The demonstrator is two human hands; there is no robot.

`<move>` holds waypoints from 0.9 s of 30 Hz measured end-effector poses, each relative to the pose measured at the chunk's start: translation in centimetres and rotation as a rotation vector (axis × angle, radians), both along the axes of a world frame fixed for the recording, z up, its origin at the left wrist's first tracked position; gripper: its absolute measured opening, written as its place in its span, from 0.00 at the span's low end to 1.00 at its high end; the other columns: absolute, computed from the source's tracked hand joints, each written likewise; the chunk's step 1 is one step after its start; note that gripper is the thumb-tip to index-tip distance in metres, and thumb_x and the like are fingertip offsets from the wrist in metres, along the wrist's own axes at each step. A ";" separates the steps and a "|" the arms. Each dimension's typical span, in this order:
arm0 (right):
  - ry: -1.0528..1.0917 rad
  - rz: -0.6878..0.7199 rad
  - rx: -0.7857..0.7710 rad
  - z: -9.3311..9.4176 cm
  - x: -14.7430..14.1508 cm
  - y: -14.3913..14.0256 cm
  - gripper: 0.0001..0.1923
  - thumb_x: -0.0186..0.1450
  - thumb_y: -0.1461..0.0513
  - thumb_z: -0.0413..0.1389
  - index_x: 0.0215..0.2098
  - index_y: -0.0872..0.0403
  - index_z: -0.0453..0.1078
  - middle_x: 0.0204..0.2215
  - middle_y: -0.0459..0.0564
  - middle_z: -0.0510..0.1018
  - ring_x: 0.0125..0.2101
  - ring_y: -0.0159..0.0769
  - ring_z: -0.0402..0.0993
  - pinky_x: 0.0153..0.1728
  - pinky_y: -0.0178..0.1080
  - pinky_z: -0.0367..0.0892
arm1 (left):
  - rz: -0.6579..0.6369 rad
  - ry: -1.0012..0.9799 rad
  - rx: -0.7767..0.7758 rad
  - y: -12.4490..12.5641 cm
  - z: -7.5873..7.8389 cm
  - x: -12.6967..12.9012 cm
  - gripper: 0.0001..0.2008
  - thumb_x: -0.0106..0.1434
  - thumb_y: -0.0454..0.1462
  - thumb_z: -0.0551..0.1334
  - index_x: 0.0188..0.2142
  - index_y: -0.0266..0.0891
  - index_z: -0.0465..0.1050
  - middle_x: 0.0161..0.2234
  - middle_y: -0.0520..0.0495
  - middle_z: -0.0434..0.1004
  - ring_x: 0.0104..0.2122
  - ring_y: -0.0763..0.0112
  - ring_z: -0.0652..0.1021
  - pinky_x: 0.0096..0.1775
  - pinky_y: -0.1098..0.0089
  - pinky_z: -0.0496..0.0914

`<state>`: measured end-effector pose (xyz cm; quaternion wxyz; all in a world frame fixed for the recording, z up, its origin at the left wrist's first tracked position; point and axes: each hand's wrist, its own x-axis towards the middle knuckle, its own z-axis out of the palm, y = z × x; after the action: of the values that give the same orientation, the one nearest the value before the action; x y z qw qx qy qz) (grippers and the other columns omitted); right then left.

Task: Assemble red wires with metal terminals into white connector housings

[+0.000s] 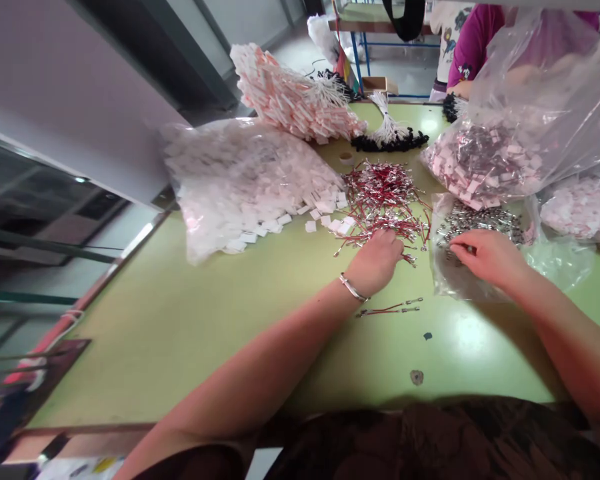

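My left hand [376,262], with a silver bracelet on the wrist, rests fingers down on the near edge of a heap of red cords with metal ends [383,197]. My right hand [485,255] reaches into a clear plastic bag [453,283] holding small silver metal pins [480,220], its fingertips pinched among them. Whether either hand grips a piece is hidden by the fingers. Two loose red cords [390,309] lie on the green table [180,333] just in front of my left wrist.
A big heap of small white tags [245,180] lies at the left. Bundled pink-white tags [295,100] and black-tipped string bundles [387,137] sit behind. Large clear bags of tagged pieces [485,160] stand at right. A person in a purple top [473,47] sits at the far end.
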<state>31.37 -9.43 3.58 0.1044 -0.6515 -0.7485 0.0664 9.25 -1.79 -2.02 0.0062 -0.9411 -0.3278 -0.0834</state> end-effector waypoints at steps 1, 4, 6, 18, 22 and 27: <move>-0.073 0.029 -0.008 -0.1 0.8 0.4 0.12 0.66 0.60 0.50 0.36 0.50 0.76 0.33 0.49 0.78 0.31 0.36 0.71 0.28 0.37 0.58 | -0.039 0.016 0.017 0.1 -0.1 -0.1 0.10 0.67 0.31 0.52 0.33 0.34 0.71 0.34 0.42 0.71 0.38 0.60 0.70 0.41 0.63 0.65; -0.277 0.181 -0.025 -1.0 1.8 0.8 0.11 0.65 0.64 0.50 0.37 0.51 0.75 0.34 0.51 0.75 0.34 0.37 0.69 0.26 0.37 0.53 | -0.092 0.018 0.041 0.3 -0.3 -0.4 0.11 0.67 0.30 0.51 0.33 0.34 0.72 0.33 0.41 0.71 0.38 0.60 0.70 0.40 0.62 0.65; -0.365 0.251 -0.007 -1.6 1.5 0.7 0.10 0.64 0.66 0.50 0.36 0.52 0.73 0.35 0.52 0.74 0.35 0.38 0.67 0.25 0.37 0.51 | -0.051 -0.056 0.030 0.3 -0.1 -0.4 0.11 0.67 0.30 0.51 0.33 0.34 0.71 0.34 0.40 0.72 0.38 0.60 0.70 0.41 0.61 0.65; -0.330 0.260 0.019 -2.7 -0.2 0.9 0.10 0.65 0.66 0.47 0.30 0.56 0.68 0.33 0.53 0.72 0.31 0.36 0.67 0.25 0.37 0.52 | 0.377 -1.057 -0.785 0.3 1.0 -0.2 0.06 0.65 0.30 0.51 0.39 0.38 0.63 0.27 0.52 0.69 0.25 0.75 0.69 0.29 0.72 0.65; -0.035 0.026 0.037 -1.9 -0.5 0.5 0.08 0.65 0.62 0.47 0.37 0.55 0.67 0.30 0.52 0.75 0.27 0.36 0.68 0.26 0.37 0.56 | 0.388 -1.120 -0.835 0.3 1.3 -0.2 0.09 0.65 0.34 0.53 0.44 0.38 0.66 0.24 0.55 0.65 0.23 0.77 0.65 0.28 0.74 0.61; 0.517 -0.107 -0.033 -1.5 -2.1 0.2 0.08 0.65 0.59 0.49 0.40 0.52 0.65 0.25 0.46 0.76 0.22 0.33 0.68 0.27 0.38 0.62 | 0.353 -1.000 -0.814 -1.0 2.1 -0.3 0.11 0.62 0.41 0.58 0.28 0.36 0.71 0.21 0.56 0.61 0.23 0.77 0.62 0.27 0.74 0.58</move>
<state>29.22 -9.20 2.11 0.2847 -0.6533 -0.6602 0.2373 9.00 -2.82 0.09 -0.4886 -0.6486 -0.4456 -0.3769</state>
